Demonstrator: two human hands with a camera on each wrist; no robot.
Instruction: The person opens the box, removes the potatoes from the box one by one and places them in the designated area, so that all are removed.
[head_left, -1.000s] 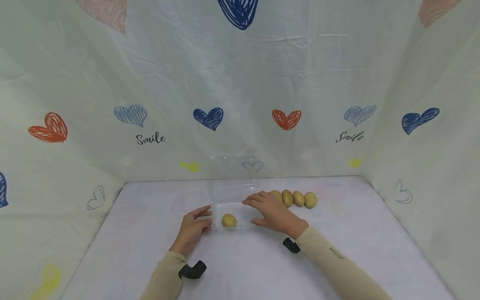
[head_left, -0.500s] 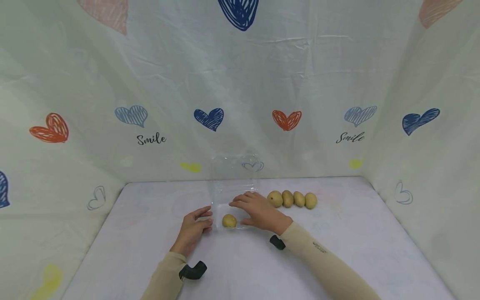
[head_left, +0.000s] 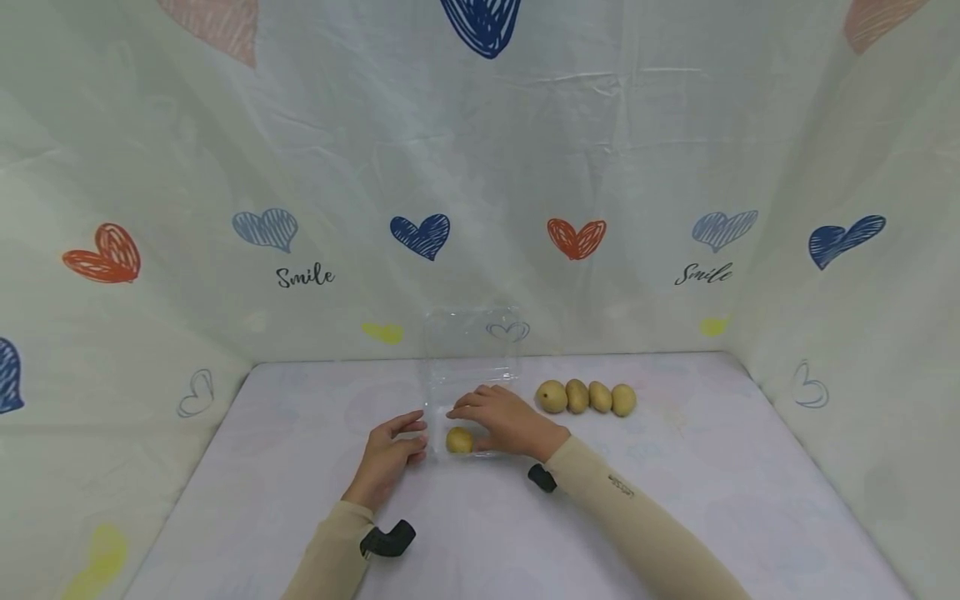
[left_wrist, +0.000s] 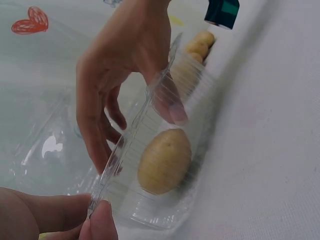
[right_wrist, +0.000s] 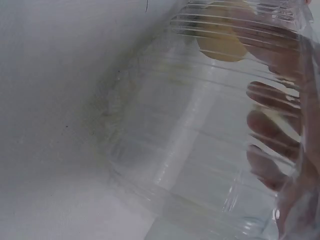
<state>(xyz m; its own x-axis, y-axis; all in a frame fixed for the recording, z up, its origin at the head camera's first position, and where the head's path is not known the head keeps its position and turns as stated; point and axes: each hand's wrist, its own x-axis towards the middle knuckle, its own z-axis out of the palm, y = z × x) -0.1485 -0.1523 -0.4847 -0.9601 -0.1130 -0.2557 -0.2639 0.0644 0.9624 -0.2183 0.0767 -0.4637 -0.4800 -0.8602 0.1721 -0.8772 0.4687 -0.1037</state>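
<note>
Fingers of the left hand (head_left: 390,461) pinch the clear tray (left_wrist: 150,200) rim; right hand (head_left: 504,421) grip spread over the potato (head_left: 459,440).

A pale bench (head_left: 675,517) fills the lower frame. On it at centre lies a clear tray (head_left: 468,392) holding one potato (head_left: 459,440); four potatoes (head_left: 587,397) lie in a row just right of it.

The head camera looks forward and down from above the desk (head_left: 675,517), well back from the clear plastic box (head_left: 468,392), taking in the heart-printed backdrop behind it. The left wrist camera sits low, just beside the box (left_wrist: 150,165), facing along its near wall. The right wrist camera presses close against the box (right_wrist: 210,150), looking through its ribbed side. All three share the box.
</note>
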